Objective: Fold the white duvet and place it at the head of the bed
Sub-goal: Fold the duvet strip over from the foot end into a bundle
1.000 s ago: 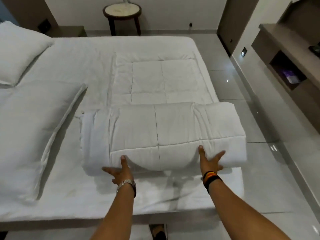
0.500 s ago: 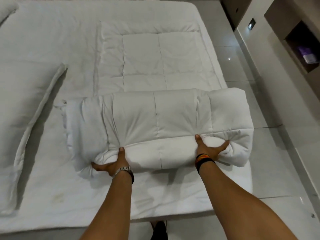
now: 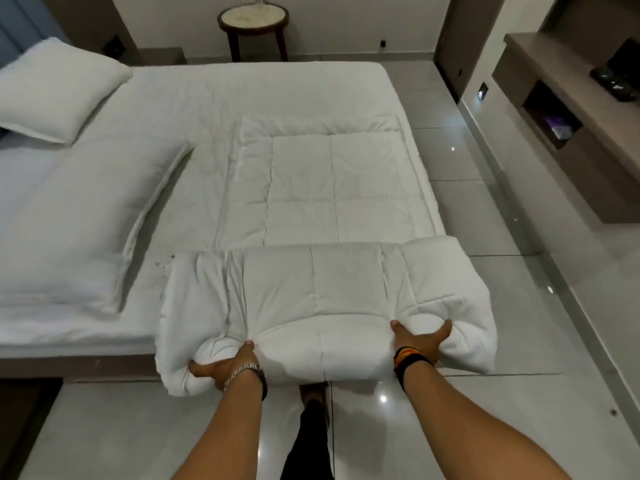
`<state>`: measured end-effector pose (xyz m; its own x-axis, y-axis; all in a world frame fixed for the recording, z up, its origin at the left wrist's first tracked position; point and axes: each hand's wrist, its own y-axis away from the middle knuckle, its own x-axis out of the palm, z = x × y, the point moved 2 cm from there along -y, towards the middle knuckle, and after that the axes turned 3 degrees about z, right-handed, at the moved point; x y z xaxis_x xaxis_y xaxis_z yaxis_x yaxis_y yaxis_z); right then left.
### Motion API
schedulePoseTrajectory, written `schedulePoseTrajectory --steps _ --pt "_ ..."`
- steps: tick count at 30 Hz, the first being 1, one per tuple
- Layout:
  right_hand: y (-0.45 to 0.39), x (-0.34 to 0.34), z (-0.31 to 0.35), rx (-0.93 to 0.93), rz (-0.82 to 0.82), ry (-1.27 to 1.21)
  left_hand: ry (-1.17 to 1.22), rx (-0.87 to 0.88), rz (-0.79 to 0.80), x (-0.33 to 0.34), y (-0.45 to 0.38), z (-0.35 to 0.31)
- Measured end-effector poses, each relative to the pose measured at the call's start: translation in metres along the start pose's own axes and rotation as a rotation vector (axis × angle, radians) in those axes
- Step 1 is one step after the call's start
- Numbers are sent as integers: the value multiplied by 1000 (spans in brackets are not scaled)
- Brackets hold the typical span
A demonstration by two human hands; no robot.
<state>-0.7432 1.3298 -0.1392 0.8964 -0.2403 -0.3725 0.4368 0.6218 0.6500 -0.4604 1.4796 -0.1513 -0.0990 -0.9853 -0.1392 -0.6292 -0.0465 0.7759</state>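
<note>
The folded white duvet (image 3: 322, 299) is a thick quilted bundle held up off the bed's near edge, hanging partly over the floor. My left hand (image 3: 227, 365) grips its near left underside, thumb on top. My right hand (image 3: 420, 341) clutches the near right side, fingers spread under the padding. A second folded quilted piece (image 3: 332, 188) lies flat on the bed (image 3: 214, 95) behind the bundle. The head of the bed is at the left, where a pillow (image 3: 55, 91) rests.
A long flat white pillow (image 3: 79, 220) lies on the bed's left part. A round side table (image 3: 254, 22) stands beyond the far side. Wooden shelving (image 3: 568, 112) lines the right wall. Tiled floor (image 3: 467, 358) runs along the right, with my leg below the bundle.
Both hands have closed on the duvet bundle and lifted it off the mattress, drawing it toward me past the bed's near edge. The view has pulled back.
</note>
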Motion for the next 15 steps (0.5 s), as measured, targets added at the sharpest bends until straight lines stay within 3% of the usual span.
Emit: schedulePoseTrajectory --steps 4,7,11,13,15 --pt "20 -12 19 -31 67 -44 175 87 45 -6 36 -26" --pt "23 1 88 -181 103 -117 86 237 131 29 73 -78" --pt "23 41 200 -548 285 -318 22 592 446 104 95 -161" --pt "18 61 235 -800 243 -167 -14 777 627 143 93 -193" --pt "5 81 241 -1040 122 3 -113 961 708 176 83 -206"
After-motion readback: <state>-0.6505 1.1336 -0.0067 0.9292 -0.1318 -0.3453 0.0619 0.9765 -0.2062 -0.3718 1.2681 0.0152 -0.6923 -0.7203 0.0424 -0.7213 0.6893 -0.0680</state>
